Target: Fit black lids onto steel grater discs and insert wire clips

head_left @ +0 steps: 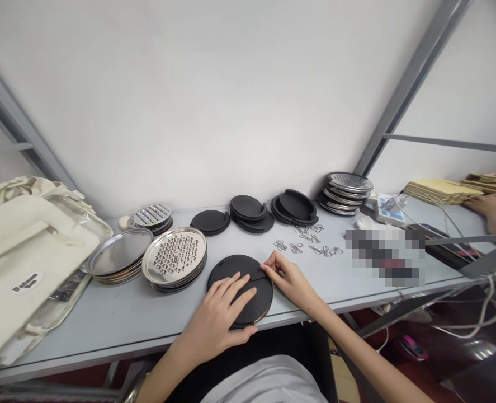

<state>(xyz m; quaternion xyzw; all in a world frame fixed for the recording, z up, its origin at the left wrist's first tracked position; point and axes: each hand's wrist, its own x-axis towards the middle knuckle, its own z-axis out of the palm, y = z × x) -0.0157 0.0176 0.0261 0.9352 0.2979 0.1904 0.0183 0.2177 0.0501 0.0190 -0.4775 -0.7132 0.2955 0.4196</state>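
A black round disc (240, 268), with a raised straight-edged section and a reddish-brown line at its lower right rim, lies near the front edge of the table. My left hand (218, 319) rests on it, fingers spread flat across the top and thumb along the near rim. At the disc's right rim, my right hand (283, 276) pinches with thumb and forefinger; whether a small part is also between the fingertips is hidden. Metal clips (297, 247) are scattered beyond my right hand. To the left stand a stack of round graters (175, 257) and a stack of plain metal discs (119, 252).
Along the wall lie black round holders (248, 207), an open one (296, 207), and stacked graters in holders (348, 190). A cream bag (33, 252) fills the left end. At right are yellowish packets (443, 190), cables, a metal frame bar, and another person's hand (493, 210).
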